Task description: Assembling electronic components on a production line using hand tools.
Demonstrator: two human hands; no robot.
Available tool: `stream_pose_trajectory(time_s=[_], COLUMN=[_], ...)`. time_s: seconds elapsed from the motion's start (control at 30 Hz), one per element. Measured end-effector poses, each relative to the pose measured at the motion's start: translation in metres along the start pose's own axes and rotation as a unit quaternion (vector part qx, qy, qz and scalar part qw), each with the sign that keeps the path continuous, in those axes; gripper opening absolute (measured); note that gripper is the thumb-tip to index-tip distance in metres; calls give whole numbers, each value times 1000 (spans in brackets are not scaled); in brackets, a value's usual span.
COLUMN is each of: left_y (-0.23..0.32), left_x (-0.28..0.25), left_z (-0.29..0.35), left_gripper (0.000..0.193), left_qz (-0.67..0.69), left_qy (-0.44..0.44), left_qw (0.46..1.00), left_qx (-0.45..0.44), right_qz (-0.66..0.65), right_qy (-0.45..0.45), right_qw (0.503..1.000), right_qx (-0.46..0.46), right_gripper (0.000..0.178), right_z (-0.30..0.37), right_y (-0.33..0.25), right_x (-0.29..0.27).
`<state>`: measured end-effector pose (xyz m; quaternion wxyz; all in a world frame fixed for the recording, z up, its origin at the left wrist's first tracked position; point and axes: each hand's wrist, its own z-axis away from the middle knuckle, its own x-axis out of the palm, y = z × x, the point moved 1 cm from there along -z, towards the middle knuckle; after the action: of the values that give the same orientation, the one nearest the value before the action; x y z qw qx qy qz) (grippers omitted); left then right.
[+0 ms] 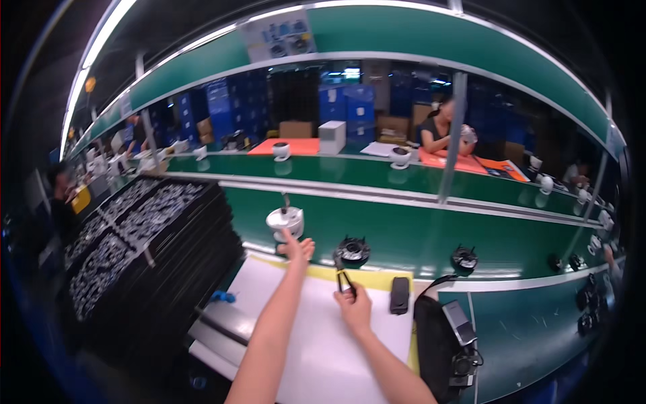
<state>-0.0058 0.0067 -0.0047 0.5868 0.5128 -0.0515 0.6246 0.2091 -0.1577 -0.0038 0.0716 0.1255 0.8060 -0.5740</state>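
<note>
My left hand (pixel 296 250) reaches out over the far edge of the white work sheet, its fingers apart and nothing held. Just beyond it a white round housing (pixel 285 223) stands on the green conveyor, with a dark stalk rising from its top; I cannot tell whether my fingertips touch it. My right hand (pixel 354 306) is closed round the black handles of a pair of pliers (pixel 345 277), jaws pointing away from me. Past the jaws a black round part with upright prongs (pixel 354 250) sits on the conveyor, close to the tips.
Tall stacked black trays (pixel 158 262) full of small parts stand at the left. A dark oblong block (pixel 399 295) lies on the sheet (pixel 316 337). Right of it are a black bag (pixel 434 337) and a silver device (pixel 459 322). Another black part (pixel 464 258) sits farther right. A co-worker (pixel 447 131) sits across.
</note>
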Motion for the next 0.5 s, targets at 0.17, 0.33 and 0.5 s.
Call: stream_pose_trajectory(time_s=[0.17,0.33,0.5], left_y=[77,75,79], left_x=[-15,-13,-15], left_z=[-72,-63,-79], left_gripper=[111,97,84], left_qz=[-56,-116,-57], left_qy=[-225,-283,-309], left_qw=[970,948,935], left_qx=[-80,-84,-167], right_qz=[-32,-57,-78], right_qy=[44,36,39], right_qw=[998,996,995], right_qx=[12,58,43], right_gripper=[48,49,49], right_z=[26,28,29], right_y=[-40,-46,-46], right_x=[64,52,61])
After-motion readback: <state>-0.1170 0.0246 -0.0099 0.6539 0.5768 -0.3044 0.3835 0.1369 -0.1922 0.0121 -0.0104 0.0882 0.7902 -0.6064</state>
